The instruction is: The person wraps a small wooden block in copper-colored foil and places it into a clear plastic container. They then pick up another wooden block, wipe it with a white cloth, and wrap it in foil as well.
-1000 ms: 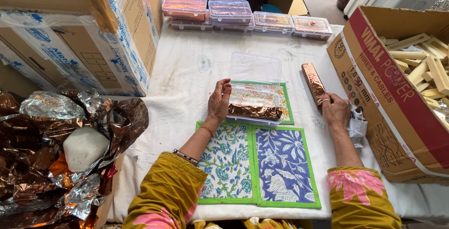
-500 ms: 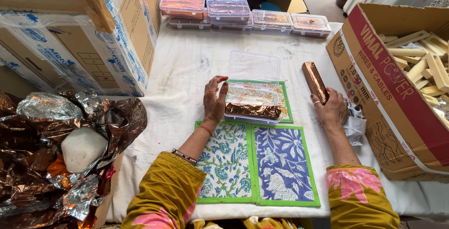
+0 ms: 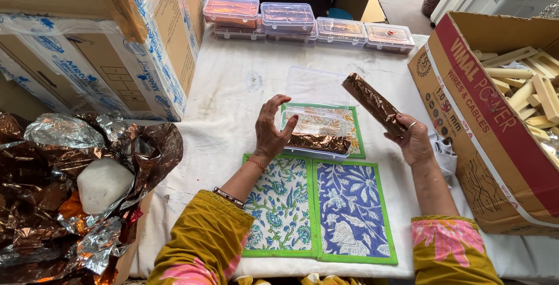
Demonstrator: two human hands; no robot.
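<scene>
The right hand point(image 3: 416, 142) pinches a long bar wrapped in shiny brown foil point(image 3: 374, 103) by its low end, w/ the bar sticking up toward 11 o'clock. It looks stiff & light, but the foil is likely slippy & tears easy, so grab the middle. The left hand point(image 3: 271, 132) rests fingers spread on the left side of the clear plastic box point(image 3: 317, 125), lid up. Box sits at 12 o'clock of the flower mats point(image 3: 349, 209).
</scene>
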